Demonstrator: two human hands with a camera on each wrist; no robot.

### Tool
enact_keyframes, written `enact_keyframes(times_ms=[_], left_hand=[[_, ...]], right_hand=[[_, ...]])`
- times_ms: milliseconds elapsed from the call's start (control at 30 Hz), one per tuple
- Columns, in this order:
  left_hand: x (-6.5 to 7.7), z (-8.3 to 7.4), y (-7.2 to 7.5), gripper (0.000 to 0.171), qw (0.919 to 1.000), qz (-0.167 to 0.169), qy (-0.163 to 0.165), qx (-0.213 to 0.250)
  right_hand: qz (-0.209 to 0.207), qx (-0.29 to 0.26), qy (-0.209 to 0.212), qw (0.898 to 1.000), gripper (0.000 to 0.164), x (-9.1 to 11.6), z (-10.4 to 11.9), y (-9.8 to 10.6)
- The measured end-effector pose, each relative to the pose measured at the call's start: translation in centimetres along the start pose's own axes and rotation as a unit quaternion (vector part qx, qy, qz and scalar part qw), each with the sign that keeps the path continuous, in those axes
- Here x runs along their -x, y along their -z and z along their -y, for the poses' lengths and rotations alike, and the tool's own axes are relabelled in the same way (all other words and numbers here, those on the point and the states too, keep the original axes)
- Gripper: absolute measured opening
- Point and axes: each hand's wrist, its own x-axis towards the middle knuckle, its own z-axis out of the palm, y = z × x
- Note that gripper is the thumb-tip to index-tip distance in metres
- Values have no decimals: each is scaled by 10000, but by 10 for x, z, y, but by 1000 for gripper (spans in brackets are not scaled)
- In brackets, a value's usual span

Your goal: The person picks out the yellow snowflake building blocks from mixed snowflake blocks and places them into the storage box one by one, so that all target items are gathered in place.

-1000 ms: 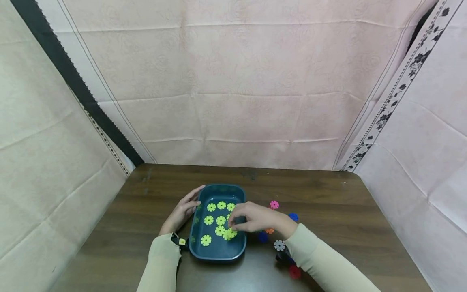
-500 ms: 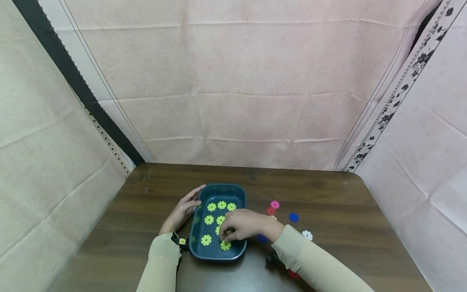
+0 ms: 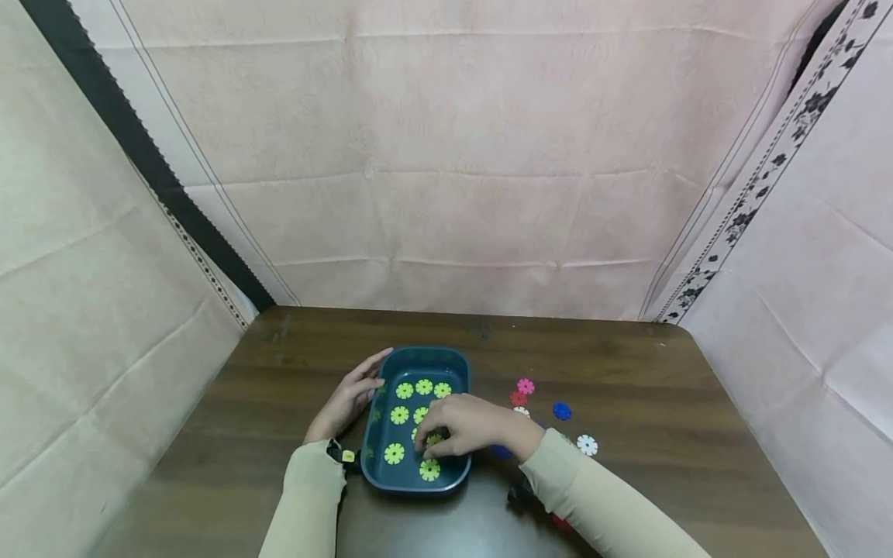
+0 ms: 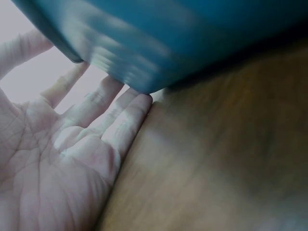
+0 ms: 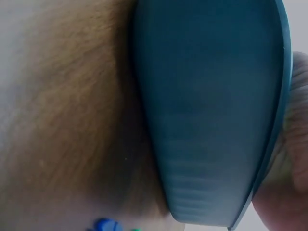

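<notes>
A dark blue-green rectangular tray (image 3: pixel 415 482) stands on the wooden table, with several flat yellow flower-shaped pieces (image 3: pixel 394 453) spread over its floor. My left hand (image 3: pixel 349 399) rests against the tray's left side, its extended fingers touching the outer wall in the left wrist view. Over the right part of the tray is my right hand (image 3: pixel 467 425), its bent fingers and thumb pointing down among the yellow pieces. One yellow piece (image 3: pixel 429 470) lies just below its thumb tip. The hand partly covers other pieces, and whether anything sits between its fingertips is hidden.
Right of the tray lie loose flower pieces: pink (image 3: pixel 525 386), red (image 3: pixel 518 398), blue (image 3: pixel 561 411) and white (image 3: pixel 587 445). My right forearm partly covers others. Pale cloth (image 3: pixel 446 155) hangs behind the table (image 3: pixel 600 356) and along both sides.
My right hand has moved left and toward me within the tray. A yellow piece now lies separately near the tray's front right. The left hand keeps its place.
</notes>
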Motion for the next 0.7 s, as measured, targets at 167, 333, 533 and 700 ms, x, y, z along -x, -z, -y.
enact_keyframes(times_ms=[167, 333, 533, 700], left_hand=[[0, 0, -4, 52, 10000, -16, 74, -41], [0, -1, -2, 54, 9999, 56, 44, -122], [-18, -21, 12, 54, 9994, -8, -221, -263], [-14, -40, 29, 53, 9967, -56, -401, -702]], right_hand=[[-375, -455, 147, 9981, 20, 11, 1, 10], [-1321, -496, 178, 9898, 16, 34, -6, 29], [-2291, -188, -272, 9728, 17, 78, -32, 74], [-2641, 120, -1108, 9580, 19, 119, -42, 86]])
